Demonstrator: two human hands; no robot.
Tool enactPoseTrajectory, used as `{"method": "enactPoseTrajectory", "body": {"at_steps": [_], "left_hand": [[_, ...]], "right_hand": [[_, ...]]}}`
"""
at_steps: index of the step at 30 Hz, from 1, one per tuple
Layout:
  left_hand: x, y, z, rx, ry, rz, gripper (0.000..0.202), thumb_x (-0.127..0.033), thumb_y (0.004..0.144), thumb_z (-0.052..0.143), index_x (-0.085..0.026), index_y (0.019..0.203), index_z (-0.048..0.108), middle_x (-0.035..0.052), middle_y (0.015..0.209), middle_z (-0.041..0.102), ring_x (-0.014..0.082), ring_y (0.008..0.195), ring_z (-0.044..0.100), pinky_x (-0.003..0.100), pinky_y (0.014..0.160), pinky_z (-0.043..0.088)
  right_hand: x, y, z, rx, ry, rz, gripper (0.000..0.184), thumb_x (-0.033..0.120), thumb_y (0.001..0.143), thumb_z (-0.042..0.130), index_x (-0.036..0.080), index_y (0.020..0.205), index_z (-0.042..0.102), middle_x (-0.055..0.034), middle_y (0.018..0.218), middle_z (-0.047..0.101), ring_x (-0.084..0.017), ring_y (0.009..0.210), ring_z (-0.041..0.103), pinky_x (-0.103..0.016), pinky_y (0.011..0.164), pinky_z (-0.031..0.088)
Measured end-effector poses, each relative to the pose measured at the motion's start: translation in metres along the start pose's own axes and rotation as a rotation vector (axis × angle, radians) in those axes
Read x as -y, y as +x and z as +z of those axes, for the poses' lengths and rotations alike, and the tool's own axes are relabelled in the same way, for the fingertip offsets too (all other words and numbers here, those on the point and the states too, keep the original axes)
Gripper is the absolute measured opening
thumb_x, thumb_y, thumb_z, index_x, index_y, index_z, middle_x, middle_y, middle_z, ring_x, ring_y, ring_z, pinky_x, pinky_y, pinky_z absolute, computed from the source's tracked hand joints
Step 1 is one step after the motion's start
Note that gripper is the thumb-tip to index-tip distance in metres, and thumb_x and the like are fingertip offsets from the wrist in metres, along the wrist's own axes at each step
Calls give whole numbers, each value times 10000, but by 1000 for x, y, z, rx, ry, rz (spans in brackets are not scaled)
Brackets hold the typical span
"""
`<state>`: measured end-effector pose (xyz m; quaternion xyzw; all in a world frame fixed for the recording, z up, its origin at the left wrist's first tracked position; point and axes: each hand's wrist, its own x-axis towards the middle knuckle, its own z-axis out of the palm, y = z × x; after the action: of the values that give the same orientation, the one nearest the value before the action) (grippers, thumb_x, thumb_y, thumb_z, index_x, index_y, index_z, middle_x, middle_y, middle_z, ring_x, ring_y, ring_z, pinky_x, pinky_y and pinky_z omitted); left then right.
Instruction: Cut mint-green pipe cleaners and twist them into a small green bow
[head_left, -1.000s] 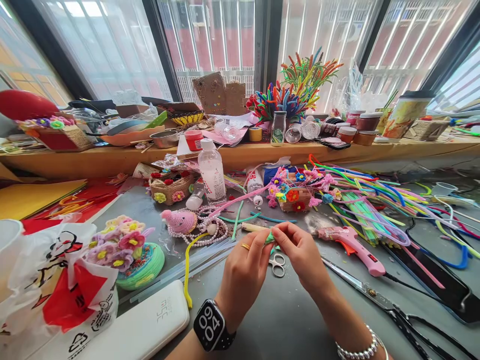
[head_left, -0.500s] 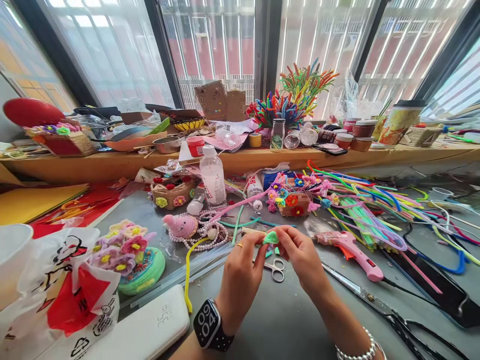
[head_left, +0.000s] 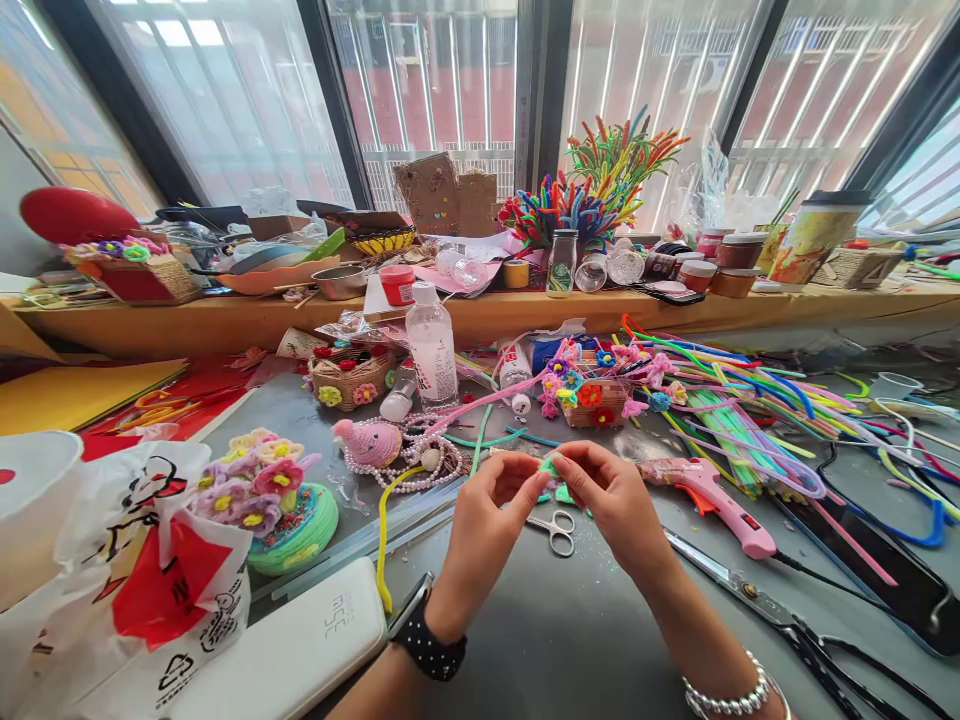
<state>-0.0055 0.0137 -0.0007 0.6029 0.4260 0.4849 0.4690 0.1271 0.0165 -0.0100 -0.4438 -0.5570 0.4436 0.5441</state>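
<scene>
Over the middle of the grey table, my left hand (head_left: pixel 489 520) and my right hand (head_left: pixel 613 497) meet fingertip to fingertip. Both pinch a small green fuzzy pipe-cleaner piece (head_left: pixel 550 464), mostly covered by the fingers. Just beneath lie small silver scissors (head_left: pixel 561 534), their blades partly hidden by my left hand. Other bits of green pipe cleaner (head_left: pixel 564 494) rest on the table behind the fingers. A pink glue gun (head_left: pixel 720 497) lies right of my right hand, and large black-handled scissors (head_left: pixel 757 598) stretch along its forearm side.
Left of my hands are a white power bank (head_left: pixel 300 645), a plastic bag (head_left: pixel 176 590) and a crocheted flower piece (head_left: pixel 296 525). A clear bottle (head_left: pixel 433 350) stands behind a pearl string (head_left: pixel 405 475). Many pipe cleaners (head_left: pixel 739 420) spread across the right. A crowded shelf (head_left: pixel 300 325) runs behind.
The green piece is now more covered by my fingers, which have closed in around it. My left wrist has rolled, turning the watch face away. The whole view has shifted slightly.
</scene>
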Motion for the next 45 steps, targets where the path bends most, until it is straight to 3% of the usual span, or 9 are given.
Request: {"method": "enactPoseTrajectory", "body": {"at_steps": [4,8,12,15,24,32,36,45], "left_hand": [[-6,3,-3,66,-254,-202,203,-289,717,586,-115,819,600,66,824,634,164,751,605,292,720,492],[-6,3,-6,0,-364,-232,169,-246,660,650,-119,768,623,41,789,647,138,709,610,254,690,494],[-7,4,-7,-30,-412,-268,159,-239,621,685,-124,710,621,11,669,648,112,616,609,239,644,496],[-8,3,-7,-40,-419,-285,155,-240,618,689,-123,677,606,6,626,646,112,592,613,242,633,500],[-10,0,-5,-30,-373,-187,116,-219,653,661,-129,715,624,18,725,666,135,673,633,246,665,507],[-8,0,-2,-34,-478,-279,154,-221,643,670,-133,725,574,4,697,658,127,636,632,252,654,502],[-9,0,-1,-54,-511,-262,210,-207,625,684,-144,746,524,-5,691,649,131,628,633,261,645,508],[-7,-1,-2,-42,-452,-234,143,-212,662,653,-142,753,568,-3,716,646,126,668,630,240,667,506]], "right_hand": [[1,0,0,10,-43,-39,199,350,773,517,164,817,571,-2,655,552,-98,542,457,-211,475,367],[4,0,-4,60,-194,-163,196,288,796,501,194,948,578,-18,733,580,-120,625,522,-225,540,423],[7,0,-11,64,-399,-390,186,217,790,508,214,948,607,-37,858,589,-139,717,555,-259,643,454],[9,0,-14,57,-449,-457,200,225,784,520,232,964,607,-34,869,595,-145,706,568,-265,628,469],[9,-2,-9,-3,-362,-362,144,241,784,527,220,905,603,-44,839,620,-169,750,587,-284,659,498],[8,-3,-5,-5,-327,-315,111,243,788,516,213,868,588,-41,797,601,-167,725,581,-285,647,500],[6,-3,-5,-11,-296,-298,120,239,784,524,211,880,591,-32,792,595,-159,720,583,-269,636,500],[4,-4,-4,-25,-312,-316,138,230,789,511,211,901,589,-45,835,607,-172,766,586,-288,676,498]]}}
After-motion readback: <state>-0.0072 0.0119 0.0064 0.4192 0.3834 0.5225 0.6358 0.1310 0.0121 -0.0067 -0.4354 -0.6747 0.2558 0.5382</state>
